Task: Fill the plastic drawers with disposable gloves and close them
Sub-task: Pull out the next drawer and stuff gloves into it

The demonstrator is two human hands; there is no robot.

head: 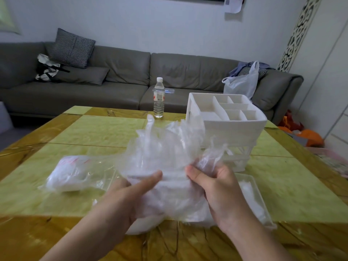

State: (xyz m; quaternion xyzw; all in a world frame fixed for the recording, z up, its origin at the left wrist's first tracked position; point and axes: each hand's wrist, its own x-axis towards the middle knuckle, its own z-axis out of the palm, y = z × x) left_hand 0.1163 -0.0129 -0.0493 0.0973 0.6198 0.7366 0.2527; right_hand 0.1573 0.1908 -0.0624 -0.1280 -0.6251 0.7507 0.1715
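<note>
A crumpled bunch of clear disposable gloves (pixel 165 151) is held up above the near part of the table. My left hand (pixel 130 193) grips its lower left side, thumb on top. My right hand (pixel 216 187) grips the right side, fingers curled round the plastic. Under the bunch lies a pulled-out white plastic drawer (pixel 258 200) with gloves in it, partly hidden by my hands. Behind it stands the white drawer unit (pixel 231 127) with open compartments on top. A clear bag of gloves (pixel 75 174) with red print lies to the left.
A water bottle (pixel 159 98) stands at the table's far edge. The yellow-green table (pixel 98 132) stretches left and right. A grey sofa (pixel 122 76) with cushions and a white plastic bag (pixel 243 81) runs behind it.
</note>
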